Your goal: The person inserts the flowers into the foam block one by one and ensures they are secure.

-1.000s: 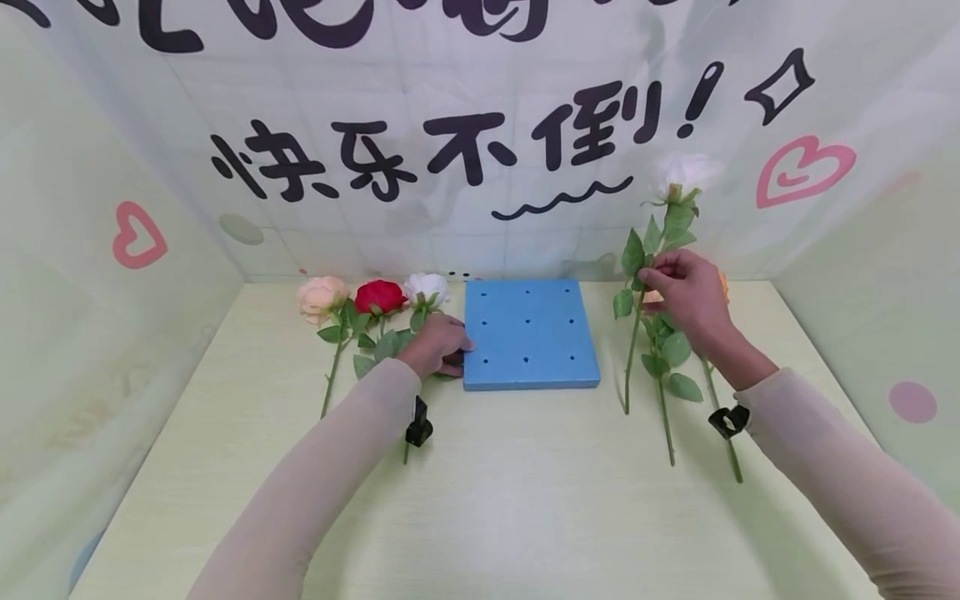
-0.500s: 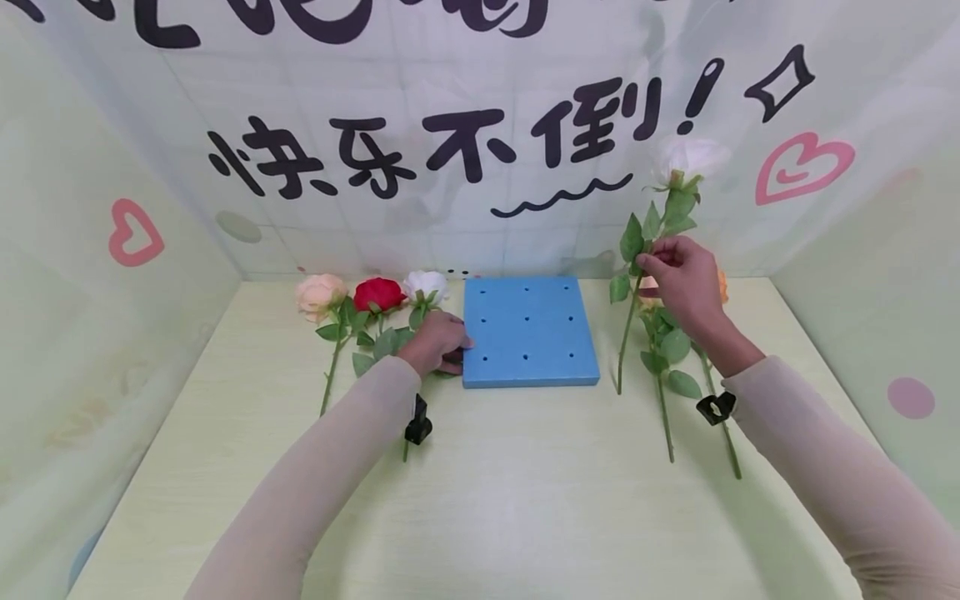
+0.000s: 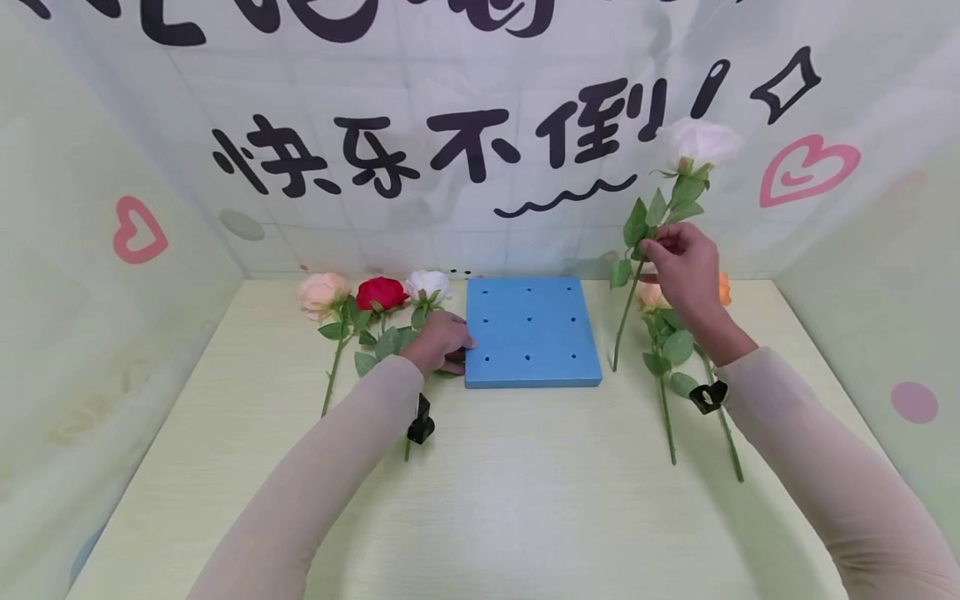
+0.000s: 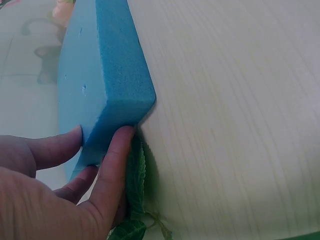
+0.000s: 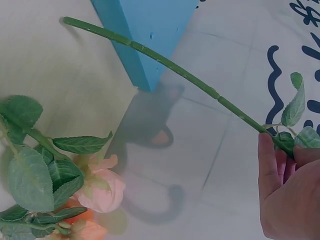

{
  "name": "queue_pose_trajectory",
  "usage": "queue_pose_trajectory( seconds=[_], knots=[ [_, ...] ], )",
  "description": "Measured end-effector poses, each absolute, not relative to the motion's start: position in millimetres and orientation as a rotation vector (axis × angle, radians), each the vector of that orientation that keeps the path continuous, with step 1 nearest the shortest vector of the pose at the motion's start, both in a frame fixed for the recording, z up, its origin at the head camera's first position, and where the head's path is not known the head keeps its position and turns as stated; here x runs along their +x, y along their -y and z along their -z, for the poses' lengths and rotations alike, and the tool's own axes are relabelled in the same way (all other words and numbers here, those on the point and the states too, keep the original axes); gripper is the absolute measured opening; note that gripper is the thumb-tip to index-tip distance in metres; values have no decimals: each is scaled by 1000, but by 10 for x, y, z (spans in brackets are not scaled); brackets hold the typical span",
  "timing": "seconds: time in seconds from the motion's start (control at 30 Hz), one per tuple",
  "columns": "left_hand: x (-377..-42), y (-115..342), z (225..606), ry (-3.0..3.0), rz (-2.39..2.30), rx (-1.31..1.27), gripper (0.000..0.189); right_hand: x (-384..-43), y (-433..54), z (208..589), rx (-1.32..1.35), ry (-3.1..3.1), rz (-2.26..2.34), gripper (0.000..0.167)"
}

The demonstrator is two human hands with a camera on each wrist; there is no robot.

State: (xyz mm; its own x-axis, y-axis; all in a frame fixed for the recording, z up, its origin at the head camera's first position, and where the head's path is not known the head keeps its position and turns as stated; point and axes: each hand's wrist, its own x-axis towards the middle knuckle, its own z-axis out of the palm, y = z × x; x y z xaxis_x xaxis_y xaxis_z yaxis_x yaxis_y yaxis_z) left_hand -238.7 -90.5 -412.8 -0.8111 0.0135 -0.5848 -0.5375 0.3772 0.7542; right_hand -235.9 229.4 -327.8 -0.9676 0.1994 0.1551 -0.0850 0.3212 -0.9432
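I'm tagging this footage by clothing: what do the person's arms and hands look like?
The left sleeve and right sleeve are long, plain and pale beige. A small black fitting sits by the left wrist, another black fitting by the right. The left hand and right hand wear no gloves.

Bench (image 3: pixel 510 483), lt woodgrain top
Blue block (image 3: pixel 510 337) ctr rear; L: peach rose (image 3: pixel 325 293), red rose (image 3: pixel 381 292), white rose (image 3: pixel 427 285); R: pink rose (image 5: pixel 106 192), orange rose (image 3: pixel 724 288)
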Motion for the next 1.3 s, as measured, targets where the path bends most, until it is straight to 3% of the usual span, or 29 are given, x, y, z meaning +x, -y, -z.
queue_pose_trajectory(
  seconds=[0.27,1.3],
  knots=[
    [-2397,892,4119,-2142,-1431,-474,57,-2445,-2295,3237,-137,2196,-1757,13],
    [-2412,881,4095,-2119,-1420,-509,55,-2803,-2062,3106,-153,2021,-1768,13]
  ],
)
